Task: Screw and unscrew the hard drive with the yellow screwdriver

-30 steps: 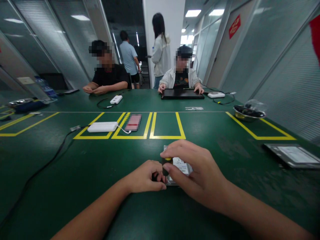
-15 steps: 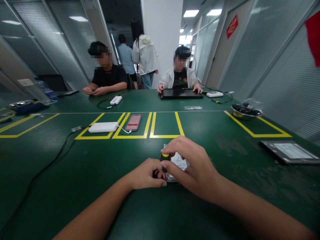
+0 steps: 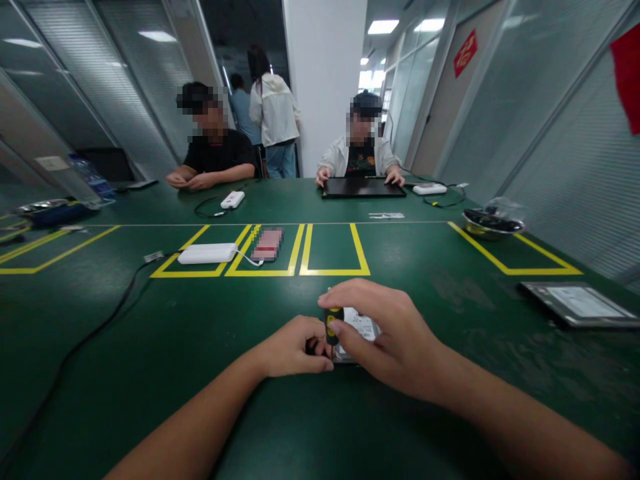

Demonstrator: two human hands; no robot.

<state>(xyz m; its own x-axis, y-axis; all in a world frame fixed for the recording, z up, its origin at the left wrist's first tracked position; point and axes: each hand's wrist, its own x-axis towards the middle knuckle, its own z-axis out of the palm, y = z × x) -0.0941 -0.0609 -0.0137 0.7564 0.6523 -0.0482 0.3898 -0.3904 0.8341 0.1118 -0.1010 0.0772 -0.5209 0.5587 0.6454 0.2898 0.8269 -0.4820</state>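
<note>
My right hand point(image 3: 385, 327) grips a short black and yellow screwdriver point(image 3: 332, 325) between thumb and fingers. The screwdriver stands upright, its shaft pointing down at the left front part of a small drive point(image 3: 361, 325) with a white label. The drive lies on the green table, partly hidden under my right hand. My left hand point(image 3: 295, 347) rests at the drive's left edge with its fingers curled around it, close to the screwdriver's tip. A dark thing shows in my left palm, too shaded to make out.
A larger drive point(image 3: 580, 303) lies at the right. A metal bowl point(image 3: 493, 223) holds dark items. Left of centre are a white power strip point(image 3: 207, 253), its black cable and a pink phone point(image 3: 268, 245). Opposite, one person touches a black panel point(image 3: 364, 187); another sits left.
My right fingers have shifted on the screwdriver, and more of its handle shows. My left hand has stayed in place. Two standing people in the background have moved left.
</note>
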